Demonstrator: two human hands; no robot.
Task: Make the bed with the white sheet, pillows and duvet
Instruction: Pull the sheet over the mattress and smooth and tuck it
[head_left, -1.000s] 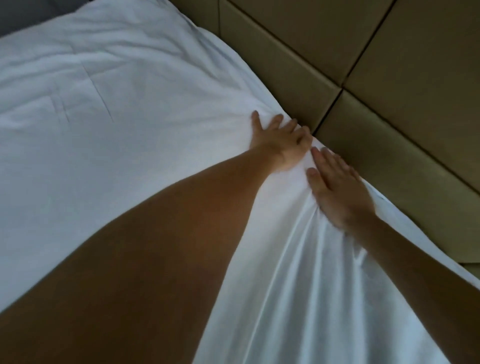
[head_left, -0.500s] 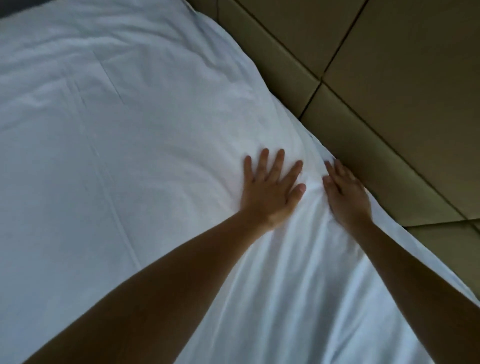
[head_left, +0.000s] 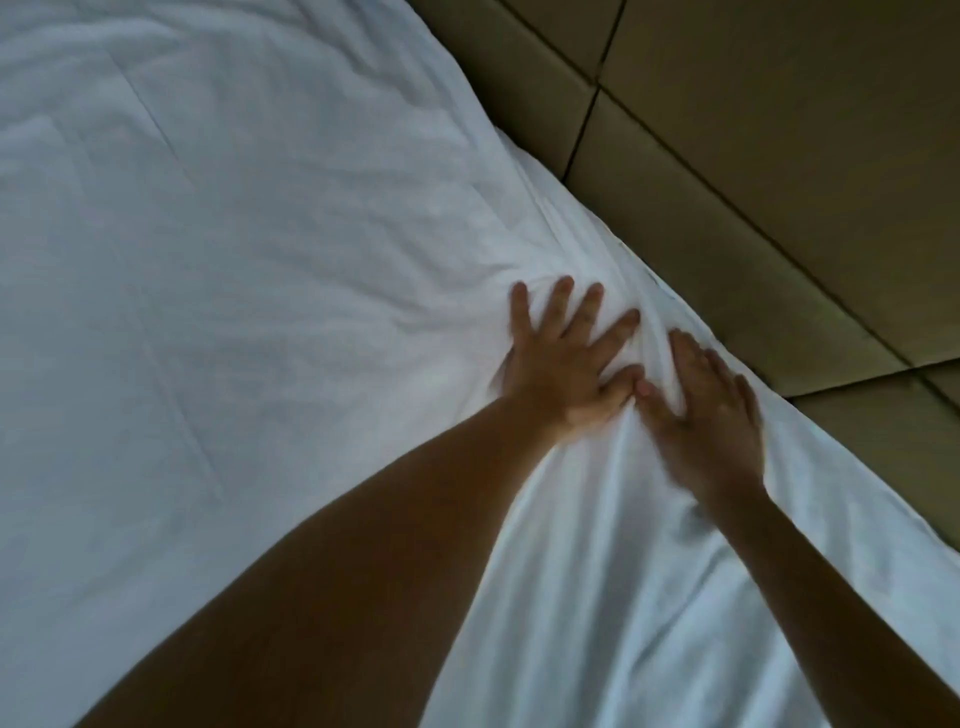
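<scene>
Head view: I look down across the bed (head_left: 592, 213) to its edge against the padded panels (head_left: 779, 171).
Left grip (head_left: 563, 369): wide open, fingers spread, palm flat on the white sheet (head_left: 249, 322). It holds nothing and only presses.
Right grip (head_left: 711, 415): open too, fingers straight and close together, flat on the cloth just beside the left, thumbs nearly touching. It is slightly blurred.
Sheet's place: spread over the bed and reaching that edge, where it bunches into folds around my fingertips.
Done, I judge: the sheet is laid out, and most of it lies fairly flat.
Left, I judge: smoothing or tucking this edge, then pillows and duvet, neither in view.
Materials: thin, soft cloth with faint fold lines and fine creases. The panels are tan, smooth and cushioned, with dark seams.
</scene>
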